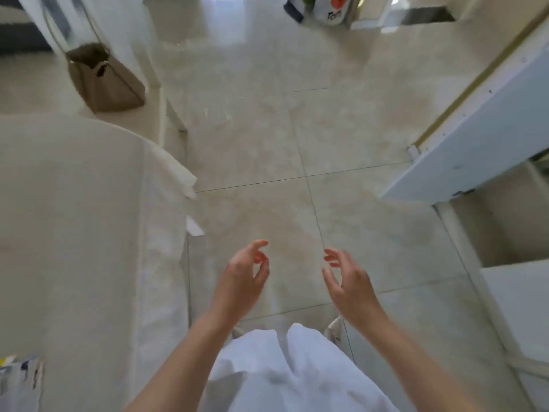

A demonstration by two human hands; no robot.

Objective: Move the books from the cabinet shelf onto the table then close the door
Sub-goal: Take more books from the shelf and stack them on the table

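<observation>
My left hand (243,275) and my right hand (347,281) hover over the floor in front of me, both empty with fingers loosely spread. The table (74,218), covered in a pale cloth, fills the left side. At its near left corner lies the edge of a book or printed cover (20,379), mostly cut off by the frame. The white cabinet door (481,144) stands open at the right, swung out over the floor. A white shelf surface (517,307) shows at the lower right. No books are visible on the shelf from here.
A brown bag (104,81) hangs from a white chair at the upper left. Bags and packages (326,10) sit on the floor at the far end. Glossy beige tiles (267,129) run between table and cabinet. My white clothing (285,373) shows below.
</observation>
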